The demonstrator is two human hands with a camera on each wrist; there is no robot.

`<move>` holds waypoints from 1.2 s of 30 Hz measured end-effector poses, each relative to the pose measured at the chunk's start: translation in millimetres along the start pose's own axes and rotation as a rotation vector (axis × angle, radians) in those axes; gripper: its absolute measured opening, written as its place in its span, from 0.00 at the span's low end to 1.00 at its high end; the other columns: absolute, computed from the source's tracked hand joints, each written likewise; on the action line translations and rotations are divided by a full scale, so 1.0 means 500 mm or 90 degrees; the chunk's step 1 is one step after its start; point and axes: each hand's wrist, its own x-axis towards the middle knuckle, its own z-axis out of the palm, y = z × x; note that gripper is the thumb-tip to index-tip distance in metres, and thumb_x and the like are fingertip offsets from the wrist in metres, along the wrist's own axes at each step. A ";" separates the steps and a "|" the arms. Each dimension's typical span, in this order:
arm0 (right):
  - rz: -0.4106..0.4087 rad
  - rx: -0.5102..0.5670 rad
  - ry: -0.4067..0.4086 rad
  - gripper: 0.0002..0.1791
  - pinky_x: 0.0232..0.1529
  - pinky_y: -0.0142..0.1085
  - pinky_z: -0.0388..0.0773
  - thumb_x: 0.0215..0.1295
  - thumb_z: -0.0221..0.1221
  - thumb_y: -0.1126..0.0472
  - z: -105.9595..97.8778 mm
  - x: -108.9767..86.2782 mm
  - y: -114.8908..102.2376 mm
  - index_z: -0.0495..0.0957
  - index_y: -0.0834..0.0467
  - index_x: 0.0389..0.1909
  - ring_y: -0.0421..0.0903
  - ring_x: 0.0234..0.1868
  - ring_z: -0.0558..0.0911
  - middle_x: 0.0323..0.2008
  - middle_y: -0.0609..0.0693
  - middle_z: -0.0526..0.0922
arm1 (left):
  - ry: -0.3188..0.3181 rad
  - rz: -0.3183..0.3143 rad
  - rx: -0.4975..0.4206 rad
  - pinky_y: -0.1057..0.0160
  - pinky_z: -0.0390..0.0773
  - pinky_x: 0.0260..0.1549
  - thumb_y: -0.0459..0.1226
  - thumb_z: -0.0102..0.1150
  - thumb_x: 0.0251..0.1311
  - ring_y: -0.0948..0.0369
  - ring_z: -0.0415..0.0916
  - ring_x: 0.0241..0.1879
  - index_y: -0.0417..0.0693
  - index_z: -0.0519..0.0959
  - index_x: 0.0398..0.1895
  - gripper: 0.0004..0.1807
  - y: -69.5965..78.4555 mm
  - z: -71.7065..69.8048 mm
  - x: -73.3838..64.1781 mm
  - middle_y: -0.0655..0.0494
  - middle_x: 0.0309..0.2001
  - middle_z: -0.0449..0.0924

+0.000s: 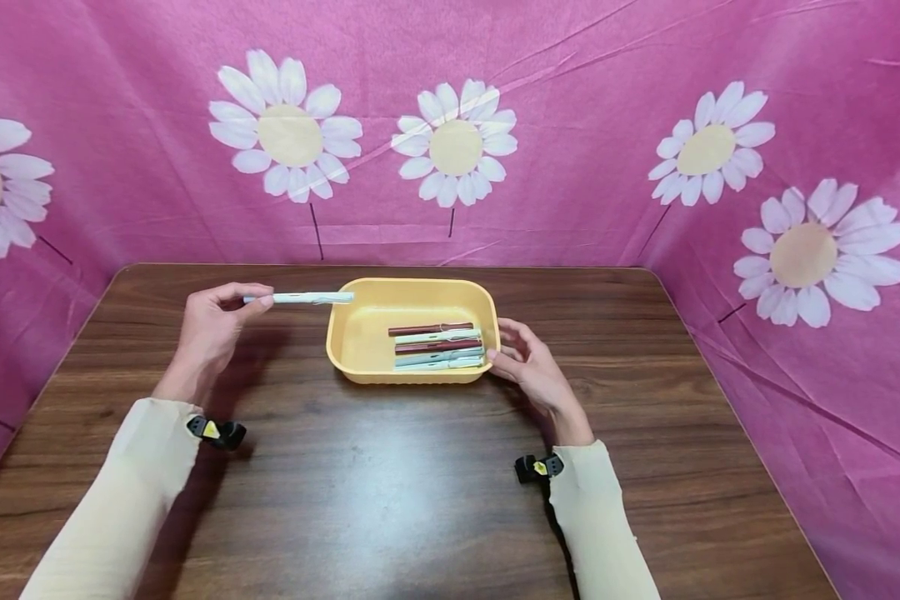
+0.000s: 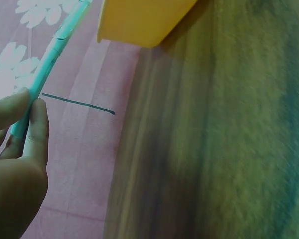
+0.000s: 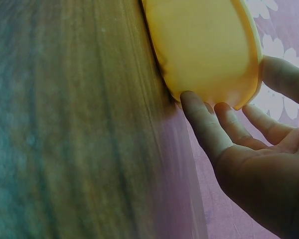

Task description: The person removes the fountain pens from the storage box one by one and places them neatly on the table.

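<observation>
My left hand (image 1: 213, 325) pinches a light blue pen (image 1: 311, 297) between thumb and fingers at one end. The pen lies nearly level, and its far tip overlaps the left rim of a yellow plastic container (image 1: 360, 377) in the head view. In the left wrist view the pen (image 2: 52, 52) slants up from the fingertips. My right hand (image 1: 536, 371) holds the container by its right end, thumb at the rim and the other fingers spread along the outer wall (image 3: 204, 55). Inside, several pens (image 1: 438, 346), dark red, pale green and light blue, lie side by side towards the right.
The container stands on a brown wood-grain table (image 1: 390, 483), towards its far edge. A pink cloth (image 1: 570, 167) with white daisies hangs behind the table and along both sides. Each sleeve cuff carries a small black camera (image 1: 228, 433) on a strap.
</observation>
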 end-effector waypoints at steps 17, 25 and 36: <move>0.007 -0.004 -0.001 0.34 0.53 0.38 0.81 0.70 0.56 0.76 0.000 0.000 -0.001 0.57 0.66 0.74 0.55 0.60 0.75 0.68 0.68 0.64 | -0.004 -0.019 -0.062 0.76 0.77 0.32 0.22 0.68 0.58 0.67 0.77 0.38 0.36 0.89 0.38 0.07 -0.007 -0.036 -0.009 0.62 0.34 0.88; 0.008 -0.006 0.000 0.33 0.52 0.39 0.82 0.70 0.56 0.75 -0.002 -0.006 -0.004 0.58 0.65 0.74 0.57 0.61 0.75 0.66 0.68 0.65 | -0.016 -0.061 -0.097 0.76 0.78 0.35 0.22 0.68 0.58 0.68 0.79 0.35 0.38 0.89 0.38 0.08 -0.013 -0.053 -0.013 0.60 0.34 0.87; 0.000 -0.002 -0.008 0.34 0.53 0.39 0.81 0.70 0.56 0.76 0.000 -0.003 -0.005 0.58 0.65 0.74 0.56 0.60 0.75 0.66 0.69 0.65 | -0.003 -0.084 0.059 0.79 0.75 0.36 0.26 0.69 0.60 0.70 0.73 0.43 0.43 0.90 0.38 0.07 -0.031 -0.096 -0.011 0.69 0.33 0.86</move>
